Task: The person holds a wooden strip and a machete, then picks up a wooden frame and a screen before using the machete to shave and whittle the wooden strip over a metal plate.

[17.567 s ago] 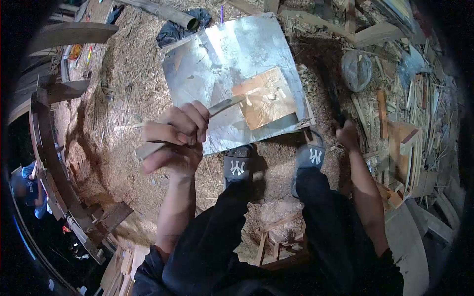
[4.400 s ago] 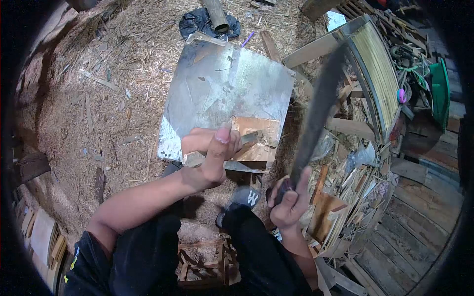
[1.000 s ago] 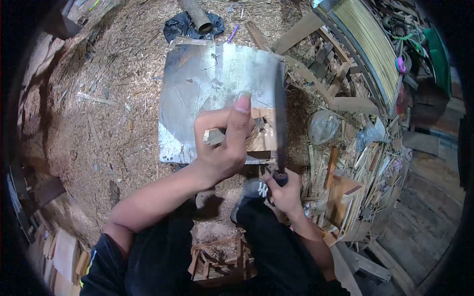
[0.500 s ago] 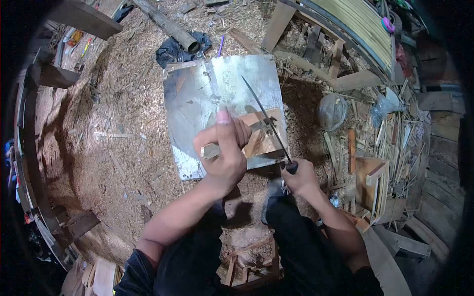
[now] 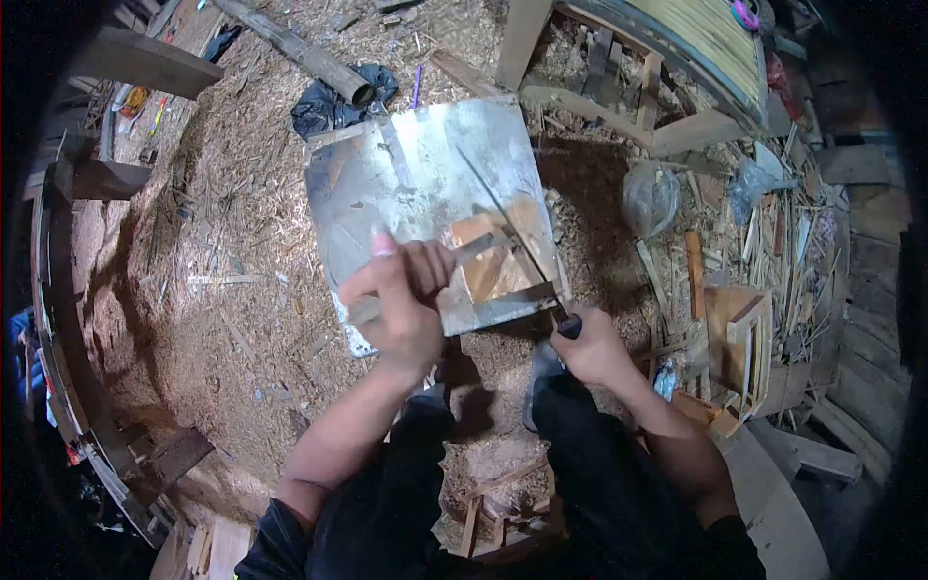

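My left hand is closed around the pale handle of a tool, thumb pointing up and slightly blurred. A flat, greyish shank of this tool reaches right, to beside or against a long thin dark blade. My right hand grips that blade by its black handle; the blade slants up and left over the board. I cannot make out either tool's exact kind. Under them, a brown wooden piece lies on a worn silvery board. A dark flat bar crosses near the board's front edge.
Wood shavings cover the ground. A round pole and black plastic bag lie beyond the board. Clear plastic bags, wood scraps and a wooden frame are at right. Beams stand at left.
My left hand and its tool have moved left, drawing the shank back along the dark blade. The right hand stays nearly in place; the whole view has shifted slightly.
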### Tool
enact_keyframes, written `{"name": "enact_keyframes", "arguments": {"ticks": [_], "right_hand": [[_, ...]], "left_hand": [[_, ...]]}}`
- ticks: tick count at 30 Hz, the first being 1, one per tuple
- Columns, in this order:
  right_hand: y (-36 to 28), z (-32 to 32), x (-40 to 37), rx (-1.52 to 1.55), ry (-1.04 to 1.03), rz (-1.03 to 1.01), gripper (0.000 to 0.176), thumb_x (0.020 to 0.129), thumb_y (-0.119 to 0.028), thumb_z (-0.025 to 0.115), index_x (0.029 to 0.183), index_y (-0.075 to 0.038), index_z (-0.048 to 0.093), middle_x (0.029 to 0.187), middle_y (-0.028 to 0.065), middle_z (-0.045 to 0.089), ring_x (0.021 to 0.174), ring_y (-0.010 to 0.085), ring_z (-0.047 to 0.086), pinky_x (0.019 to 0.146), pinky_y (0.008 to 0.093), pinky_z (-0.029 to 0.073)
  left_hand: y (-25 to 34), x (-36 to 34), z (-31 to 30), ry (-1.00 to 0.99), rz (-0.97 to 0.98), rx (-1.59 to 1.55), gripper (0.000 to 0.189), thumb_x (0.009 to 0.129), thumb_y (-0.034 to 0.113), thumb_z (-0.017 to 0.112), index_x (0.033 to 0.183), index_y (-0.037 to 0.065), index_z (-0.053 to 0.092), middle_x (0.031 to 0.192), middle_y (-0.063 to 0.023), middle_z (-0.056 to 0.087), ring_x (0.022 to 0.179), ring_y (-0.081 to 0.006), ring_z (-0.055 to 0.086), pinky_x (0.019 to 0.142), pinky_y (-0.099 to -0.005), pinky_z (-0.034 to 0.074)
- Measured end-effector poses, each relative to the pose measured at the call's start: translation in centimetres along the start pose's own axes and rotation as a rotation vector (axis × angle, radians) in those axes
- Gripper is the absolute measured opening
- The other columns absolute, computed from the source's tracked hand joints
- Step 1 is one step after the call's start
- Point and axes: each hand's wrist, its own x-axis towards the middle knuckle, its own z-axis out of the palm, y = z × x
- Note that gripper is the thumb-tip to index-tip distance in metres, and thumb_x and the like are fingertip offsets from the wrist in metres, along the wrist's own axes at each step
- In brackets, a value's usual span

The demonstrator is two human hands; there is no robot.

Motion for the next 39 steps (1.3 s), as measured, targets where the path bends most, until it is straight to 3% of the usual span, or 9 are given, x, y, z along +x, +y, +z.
{"name": "enact_keyframes", "arguments": {"ticks": [3, 5, 9, 22, 24, 26, 27, 34, 39], "right_hand": [[-1.5, -2.8, 0.0, 0.970, -0.539, 0.432, 0.024, 0.090, -0.004, 0.061, 0.069, -0.005, 0.050, 0.052, 0.0016, 0.047, 0.036, 0.0114, 0.043, 0.035, 0.0305, 0.035], [-1.5, -2.6, -0.2, 0.992, -0.544, 0.442, 0.025, 0.090, -0.004, 0.062, 0.069, -0.005, 0.048, 0.051, 0.0006, 0.044, 0.036, 0.0105, 0.041, 0.035, 0.0299, 0.034], [-1.5, -2.6, -0.1, 1.077, -0.554, 0.459, 0.025, 0.090, -0.005, 0.064, 0.072, -0.007, 0.047, 0.051, -0.0006, 0.043, 0.036, 0.0092, 0.040, 0.035, 0.0289, 0.033], [-0.6, -2.0, -0.2, 1.095, -0.538, 0.457, 0.021, 0.089, -0.007, 0.066, 0.078, -0.008, 0.048, 0.052, -0.0018, 0.043, 0.037, 0.0082, 0.042, 0.035, 0.0269, 0.034], [-0.5, -1.9, -0.2, 1.077, -0.532, 0.459, 0.021, 0.089, -0.006, 0.066, 0.078, -0.007, 0.048, 0.052, -0.0015, 0.044, 0.037, 0.0081, 0.042, 0.035, 0.0269, 0.034], [-0.2, -1.6, -0.3, 1.050, -0.521, 0.393, 0.021, 0.089, -0.006, 0.065, 0.077, -0.007, 0.048, 0.052, -0.0012, 0.044, 0.037, 0.0080, 0.042, 0.035, 0.0268, 0.034], [-0.3, -1.6, -0.4, 1.030, -0.509, 0.371, 0.021, 0.089, -0.007, 0.065, 0.076, -0.006, 0.048, 0.052, -0.0012, 0.044, 0.037, 0.0078, 0.042, 0.035, 0.0267, 0.034], [0.5, -1.1, -0.4, 0.841, -0.475, 0.285, 0.023, 0.092, -0.006, 0.062, 0.074, -0.005, 0.047, 0.049, -0.0001, 0.044, 0.036, 0.0073, 0.042, 0.035, 0.0258, 0.034], [0.7, -0.8, -0.4, 0.716, -0.407, 0.260, 0.033, 0.090, -0.014, 0.068, 0.062, -0.005, 0.053, 0.049, 0.0012, 0.051, 0.038, 0.0094, 0.049, 0.036, 0.0273, 0.037]], "left_hand": [[0.0, 0.6, -1.7, 0.111, -0.080, -0.045, 0.054, 0.108, 0.026, 0.035, 0.056, 0.012, 0.027, 0.048, -0.0001, 0.025, 0.043, -0.0133, 0.021, 0.050, -0.0342, 0.030], [0.0, 1.3, -3.2, 0.324, -0.282, -0.161, 0.051, 0.106, 0.030, 0.033, 0.058, 0.018, 0.022, 0.050, 0.0017, 0.016, 0.046, -0.0134, 0.020, 0.056, -0.0332, 0.033], [-0.9, 2.5, -6.0, 0.517, -0.425, -0.370, 0.049, 0.105, 0.028, 0.034, 0.059, 0.017, 0.021, 0.052, 0.0004, 0.019, 0.050, -0.0153, 0.026, 0.061, -0.0335, 0.034], [-2.1, 2.6, -8.3, 0.720, -0.571, -0.517, 0.046, 0.104, 0.024, 0.037, 0.059, 0.014, 0.028, 0.053, -0.0002, 0.027, 0.050, -0.0163, 0.030, 0.063, -0.0346, 0.040], [-2.1, 2.2, -8.4, 0.714, -0.587, -0.527, 0.051, 0.102, 0.032, 0.039, 0.056, 0.015, 0.026, 0.052, -0.0002, 0.027, 0.049, -0.0160, 0.030, 0.060, -0.0332, 0.037], [-2.0, 1.6, -8.7, 0.293, -0.450, -0.564, 0.057, 0.099, 0.043, 0.039, 0.051, 0.016, 0.024, 0.051, -0.0005, 0.028, 0.048, -0.0158, 0.030, 0.058, -0.0317, 0.032], [-1.7, 1.6, -8.3, 0.229, -0.433, -0.537, 0.062, 0.098, 0.052, 0.037, 0.048, 0.017, 0.024, 0.050, -0.0007, 0.028, 0.048, -0.0154, 0.030, 0.057, -0.0322, 0.030], [-1.2, 0.8, -6.6, -0.196, -0.160, -0.268, 0.065, 0.097, 0.059, 0.035, 0.049, 0.015, 0.028, 0.048, -0.0007, 0.027, 0.052, -0.0152, 0.033, 0.062, -0.0323, 0.030], [-0.7, 0.1, -5.8, -0.384, -0.058, -0.166, 0.066, 0.097, 0.062, 0.033, 0.052, 0.014, 0.025, 0.048, 0.0010, 0.028, 0.051, -0.0162, 0.034, 0.063, -0.0362, 0.029]]}}
